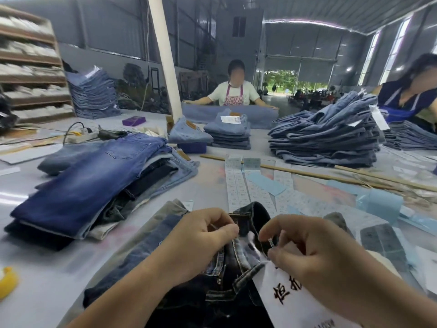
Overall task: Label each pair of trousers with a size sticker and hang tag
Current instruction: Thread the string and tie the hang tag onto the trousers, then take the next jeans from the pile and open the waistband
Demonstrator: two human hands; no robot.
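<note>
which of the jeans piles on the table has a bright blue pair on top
The pile on the left, nearest the left hand. Its top pair is saturated, faded bright blue; the small middle stack and the big right heap are pale grey-blue.

Dark denim trousers [212, 292], white paper hang tag [290, 297], glossy table [47, 280]

Left hand [203, 235] pinches dark trousers [227, 287] waistband; right hand [305, 249] pinches small pin [271, 243] just right, white hang tag [290, 301] beneath.
</note>
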